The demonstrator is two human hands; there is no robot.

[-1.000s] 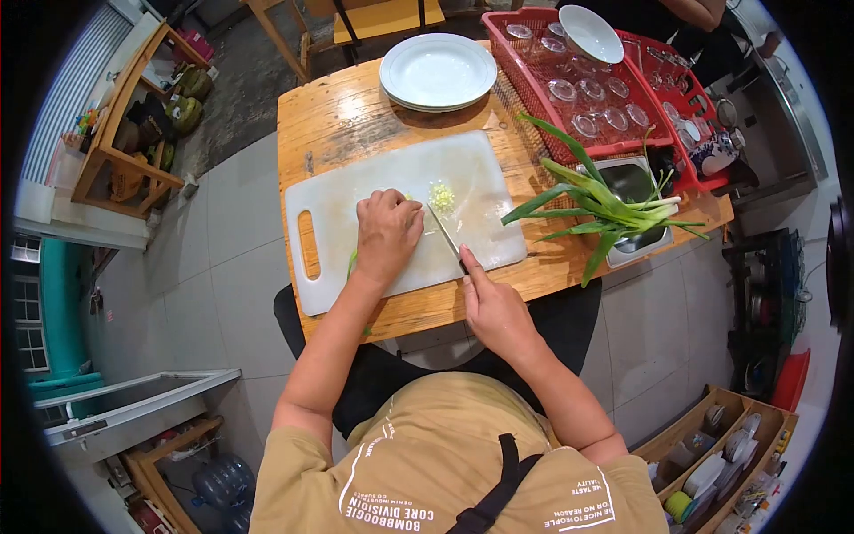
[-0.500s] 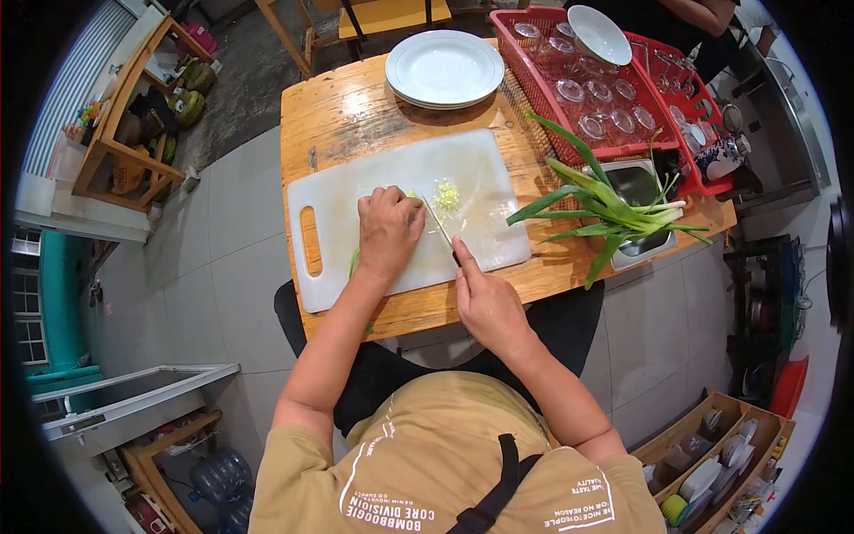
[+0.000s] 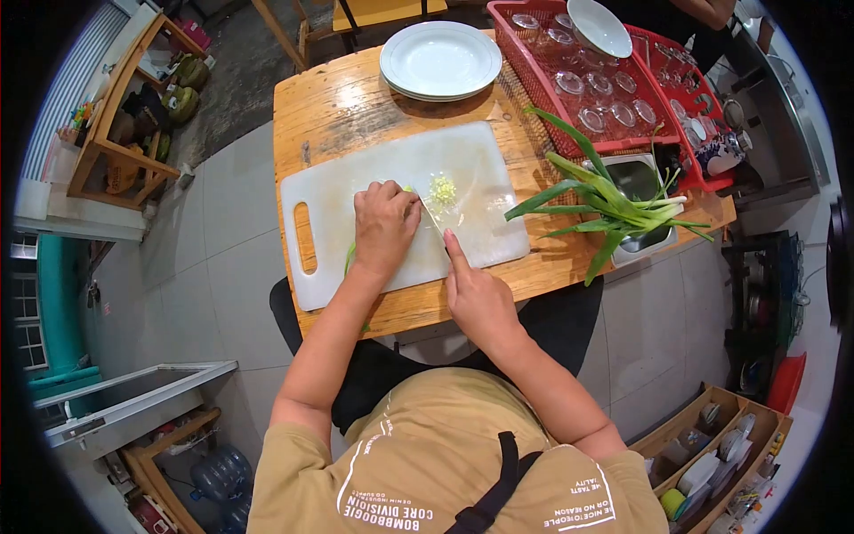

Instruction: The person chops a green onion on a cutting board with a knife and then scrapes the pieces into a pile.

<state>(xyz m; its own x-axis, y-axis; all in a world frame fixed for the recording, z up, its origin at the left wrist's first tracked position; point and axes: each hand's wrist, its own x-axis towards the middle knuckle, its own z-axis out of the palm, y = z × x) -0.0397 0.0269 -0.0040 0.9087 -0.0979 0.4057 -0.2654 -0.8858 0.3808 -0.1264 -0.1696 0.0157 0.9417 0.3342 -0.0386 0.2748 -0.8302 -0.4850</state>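
Note:
A white cutting board point(image 3: 338, 178) lies on the wooden table. My left hand point(image 3: 385, 230) is closed over a green onion stalk point(image 3: 350, 256), whose green end shows beside my wrist. My right hand point(image 3: 480, 298) grips a knife point(image 3: 431, 214) by its handle, index finger stretched along it. The blade touches the board close to my left fingertips. Just right of the blade is a small pile of chopped pale green pieces point(image 3: 442, 190). A bunch of green onions point(image 3: 614, 206) rests over a metal container point(image 3: 633, 181) at the table's right.
Stacked white plates point(image 3: 440, 58) stand at the table's far edge. A red basket point(image 3: 534, 80) holds upturned glasses and a white bowl point(image 3: 600, 28); another red basket point(image 3: 703, 116) is beside it. Another person's arm point(image 3: 707, 11) shows at the top right.
The knife blade and my right hand have shifted slightly left, closer to my left fingertips. The whole view has moved a little. Both hands keep their hold.

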